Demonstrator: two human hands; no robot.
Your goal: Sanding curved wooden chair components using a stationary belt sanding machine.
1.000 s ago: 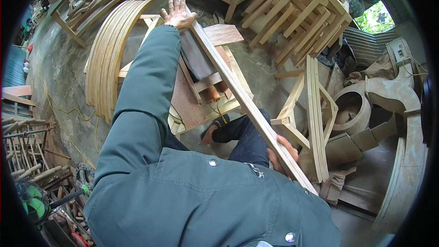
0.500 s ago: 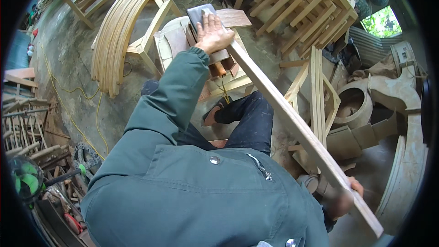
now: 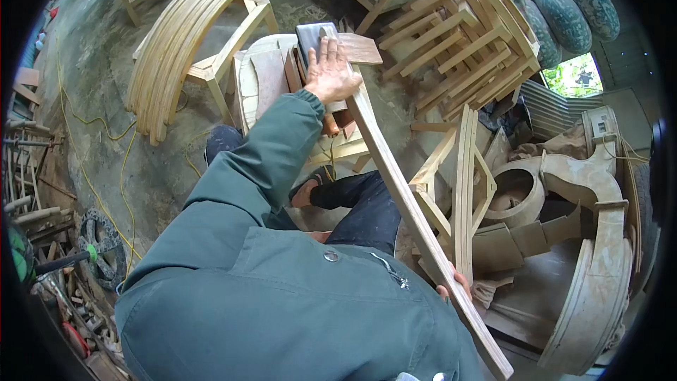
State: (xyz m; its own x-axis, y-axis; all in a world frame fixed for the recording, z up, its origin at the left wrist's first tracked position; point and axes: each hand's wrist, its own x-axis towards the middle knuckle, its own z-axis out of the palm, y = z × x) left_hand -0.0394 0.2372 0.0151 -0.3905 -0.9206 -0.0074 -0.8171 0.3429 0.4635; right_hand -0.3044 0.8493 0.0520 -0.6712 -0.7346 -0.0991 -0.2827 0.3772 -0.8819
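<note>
Wooden bar (image 3: 405, 187) is running from beneath the slightly spread fingers (image 3: 333, 50) of the left hand (image 3: 331, 79) to the right hand (image 3: 462, 283), partly hidden but apparently gripping it; uneven pressure could be tipping the bar, sliding those left fingers onto the adjacent grey belt (image 3: 308, 37).

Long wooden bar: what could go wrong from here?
1. The left hand lies over the far end of the wooden bar, close beside the grey-topped tool; if that surface moves, fingers might get scraped.
2. The near end extends past the right hand, so it could tip or swing.
3. A wooden frame stands close to the right; a sideways swing might knock it.
</note>
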